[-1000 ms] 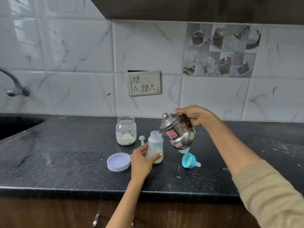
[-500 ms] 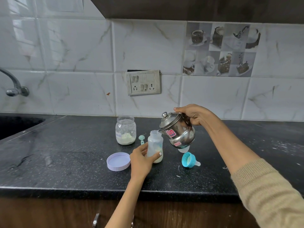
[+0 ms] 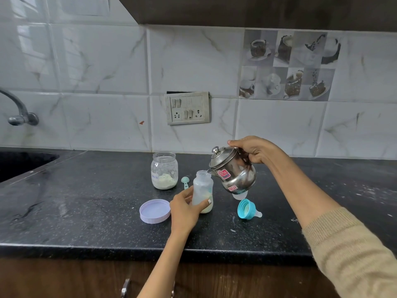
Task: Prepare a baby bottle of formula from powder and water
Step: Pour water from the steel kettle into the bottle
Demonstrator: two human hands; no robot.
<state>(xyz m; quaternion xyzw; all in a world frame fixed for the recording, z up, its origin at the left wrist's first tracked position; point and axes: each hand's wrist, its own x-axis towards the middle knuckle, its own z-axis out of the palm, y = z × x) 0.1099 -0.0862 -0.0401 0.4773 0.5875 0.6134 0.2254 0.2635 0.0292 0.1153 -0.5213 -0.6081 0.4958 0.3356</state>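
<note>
A clear baby bottle (image 3: 203, 189) with pale powder at its bottom stands open on the black counter (image 3: 90, 203). My left hand (image 3: 185, 209) grips its lower half. My right hand (image 3: 252, 150) holds the handle of a small steel kettle (image 3: 233, 172), tilted left with its spout at the bottle's mouth. Behind stands an open glass jar (image 3: 164, 174) of white powder. A small teal scoop (image 3: 185, 182) lies between jar and bottle. The teal collar with teat (image 3: 248, 209) lies on its side to the right. A clear cap (image 3: 239, 195) sits under the kettle.
The jar's lilac lid (image 3: 154, 211) lies upturned left of my left hand. A sink (image 3: 19, 164) and tap (image 3: 19, 114) are at the far left. A switch panel (image 3: 188, 108) is on the tiled wall. The counter's front edge runs below my arms.
The kettle has stayed tilted at the bottle's mouth, rising very slightly. My left hand keeps its grip on the bottle.
</note>
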